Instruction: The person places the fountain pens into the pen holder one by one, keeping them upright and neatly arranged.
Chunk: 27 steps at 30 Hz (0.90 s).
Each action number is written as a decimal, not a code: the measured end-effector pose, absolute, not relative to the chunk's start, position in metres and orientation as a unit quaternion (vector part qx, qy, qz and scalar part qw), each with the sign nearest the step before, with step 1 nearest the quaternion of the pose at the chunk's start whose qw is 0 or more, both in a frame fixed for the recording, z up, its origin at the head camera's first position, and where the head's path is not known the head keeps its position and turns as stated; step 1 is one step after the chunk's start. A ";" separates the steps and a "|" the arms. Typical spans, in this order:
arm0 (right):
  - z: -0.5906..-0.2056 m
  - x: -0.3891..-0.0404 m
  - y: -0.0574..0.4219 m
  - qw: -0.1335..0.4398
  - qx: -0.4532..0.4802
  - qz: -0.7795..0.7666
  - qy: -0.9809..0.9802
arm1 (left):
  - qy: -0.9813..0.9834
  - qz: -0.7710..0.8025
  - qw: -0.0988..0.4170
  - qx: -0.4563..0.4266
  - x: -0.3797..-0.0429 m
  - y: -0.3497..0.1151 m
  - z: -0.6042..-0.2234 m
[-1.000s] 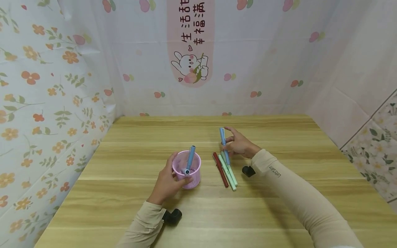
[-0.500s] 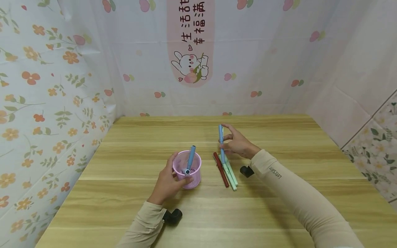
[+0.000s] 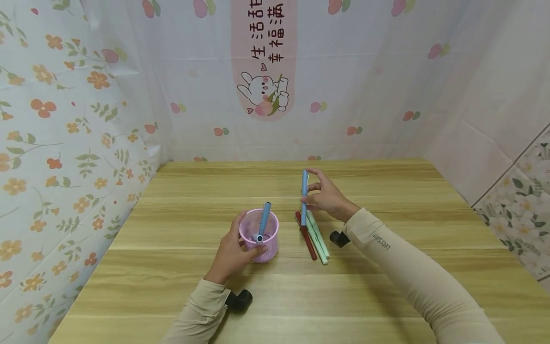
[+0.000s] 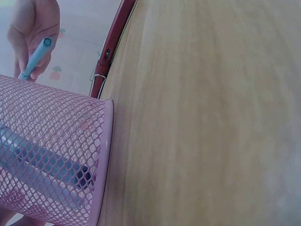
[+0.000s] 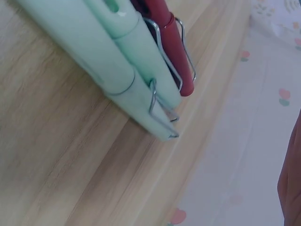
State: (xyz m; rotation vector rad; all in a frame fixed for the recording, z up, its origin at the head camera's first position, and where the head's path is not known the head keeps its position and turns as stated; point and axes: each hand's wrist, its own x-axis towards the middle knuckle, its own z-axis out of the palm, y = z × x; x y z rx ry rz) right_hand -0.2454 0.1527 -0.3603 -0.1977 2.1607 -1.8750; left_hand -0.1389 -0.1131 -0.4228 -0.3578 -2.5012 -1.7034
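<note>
Where the left hand wraps it: the near wall of the pink basket (image 3: 259, 235) on the table (image 3: 386, 181) is hidden.
Left hand (image 3: 231, 253): fingers curled round the basket.
Basket: one blue pen (image 3: 263, 220) leaning inside.
Lifted pen (image 3: 304, 197): upright, lower end hard to separate from the pens below.
Right hand (image 3: 326, 196): pinching it.
Table pens: red pen (image 3: 306, 236), two green pens (image 3: 318, 237), touching.

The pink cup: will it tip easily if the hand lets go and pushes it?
Probably light: the pink cup is thin open mesh. One pen leans on its rim, so it may tip that way. The left hand steadies it.
</note>
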 end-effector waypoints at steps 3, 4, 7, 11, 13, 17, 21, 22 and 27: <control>-0.360 -0.243 0.150 0.130 -0.074 -0.654 0.742 | -0.820 -0.558 0.047 -0.117 -0.138 -0.113 -0.423; -0.359 -0.242 0.149 0.129 -0.076 -0.656 0.740 | -0.820 -0.558 0.047 -0.117 -0.138 -0.113 -0.423; -0.357 -0.240 0.146 0.126 -0.080 -0.660 0.736 | -0.820 -0.558 0.048 -0.117 -0.138 -0.113 -0.423; -0.354 -0.237 0.141 0.123 -0.076 -0.669 0.729 | -0.820 -0.558 0.048 -0.117 -0.139 -0.113 -0.423; -0.353 -0.235 0.138 0.122 -0.072 -0.676 0.723 | -0.820 -0.558 0.047 -0.117 -0.139 -0.113 -0.423; -0.349 -0.231 0.132 0.113 -0.065 -0.691 0.711 | -0.817 -0.562 0.047 -0.119 -0.139 -0.113 -0.424; -0.345 -0.226 0.127 0.094 -0.067 -0.691 0.713 | -0.817 -0.562 0.047 -0.119 -0.139 -0.113 -0.423; -0.345 -0.225 0.126 0.090 -0.067 -0.693 0.712 | -0.818 -0.561 0.047 -0.119 -0.139 -0.113 -0.423; -0.345 -0.221 0.120 0.074 -0.064 -0.697 0.710 | -0.823 -0.553 0.045 -0.119 -0.139 -0.112 -0.421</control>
